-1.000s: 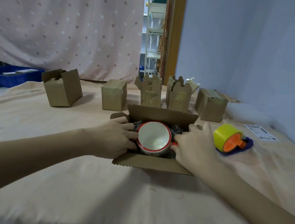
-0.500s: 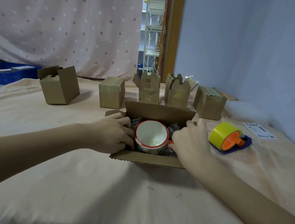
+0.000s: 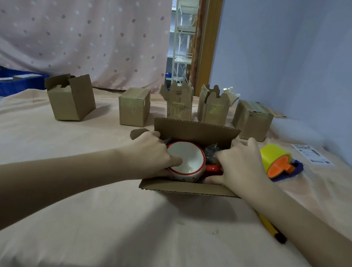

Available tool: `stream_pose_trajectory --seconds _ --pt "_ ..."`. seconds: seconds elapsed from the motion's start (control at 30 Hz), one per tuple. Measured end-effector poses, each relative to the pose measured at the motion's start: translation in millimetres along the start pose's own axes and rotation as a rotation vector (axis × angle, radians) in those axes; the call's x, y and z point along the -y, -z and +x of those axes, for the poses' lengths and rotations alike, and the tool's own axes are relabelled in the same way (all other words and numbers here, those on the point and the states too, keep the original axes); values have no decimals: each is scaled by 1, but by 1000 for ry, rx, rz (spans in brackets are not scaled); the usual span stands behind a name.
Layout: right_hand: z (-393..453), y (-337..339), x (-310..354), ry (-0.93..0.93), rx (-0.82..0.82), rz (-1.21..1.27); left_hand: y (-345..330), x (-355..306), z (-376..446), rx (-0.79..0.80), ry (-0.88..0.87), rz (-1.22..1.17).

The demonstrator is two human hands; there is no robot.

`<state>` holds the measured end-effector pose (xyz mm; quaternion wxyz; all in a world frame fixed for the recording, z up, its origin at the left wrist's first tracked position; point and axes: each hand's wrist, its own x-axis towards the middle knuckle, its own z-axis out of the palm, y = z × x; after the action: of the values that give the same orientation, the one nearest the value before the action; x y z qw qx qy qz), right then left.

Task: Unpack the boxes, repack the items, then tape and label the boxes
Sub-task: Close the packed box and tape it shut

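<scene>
Head view: a glossy white, red-rimmed mug (image 3: 186, 161) is sitting inside an open corrugated cardboard box (image 3: 195, 131) on a peach cloth-covered table (image 3: 115, 225). The left hand (image 3: 150, 152) is gripping the mug's rim, thumb curling inside. The right hand (image 3: 241, 163) is curling around the red handle and crinkled dark wrapping (image 3: 211, 151). A yellow tape roll (image 3: 275, 158) is lying just right of the box; five small cartons (image 3: 134, 106) are lining up behind.

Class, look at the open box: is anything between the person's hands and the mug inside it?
Nothing visible. The left hand already grips the mug with its thumb over the rim; the right hand is at its red handle. Dark wrapping sits behind, not between.
</scene>
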<state>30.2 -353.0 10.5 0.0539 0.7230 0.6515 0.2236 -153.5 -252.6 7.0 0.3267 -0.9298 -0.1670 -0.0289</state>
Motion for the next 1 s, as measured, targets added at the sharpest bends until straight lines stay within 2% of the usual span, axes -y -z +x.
stream_pose_trajectory --seconds 0.1,0.27,0.33,0.4,0.47,0.6,0.73,0.8,0.87,0.9,0.93,1.0 --pt "-1 -1 -2 11 -2 13 -2 4 -6 -66 -69 8" --pt "0 -2 -6 42 29 0 8 0 4 -104 -86 9" --pt "2 -1 -5 69 39 -28 7 -3 9 -50 -98 4" --pt "2 0 -4 83 54 -50 3 -6 13 68 -111 29" --pt "1 0 -5 82 54 -57 -4 -5 17 31 -134 37" --pt "3 8 5 74 66 -140 -2 -1 21 151 -85 -11" --pt "6 28 31 70 153 -260 -11 3 10 -7 -76 17" --pt "7 38 39 116 73 -349 -22 5 8 -127 -54 -7" --pt "12 45 40 180 12 -246 -24 6 10 -173 -41 -54" --pt "17 44 37 249 35 -93 -23 6 13 -182 -50 -67" --pt "25 41 33 316 107 106 -21 7 15 -158 -46 -82" --pt "41 28 23 390 337 414 -19 10 16 12 15 -69"
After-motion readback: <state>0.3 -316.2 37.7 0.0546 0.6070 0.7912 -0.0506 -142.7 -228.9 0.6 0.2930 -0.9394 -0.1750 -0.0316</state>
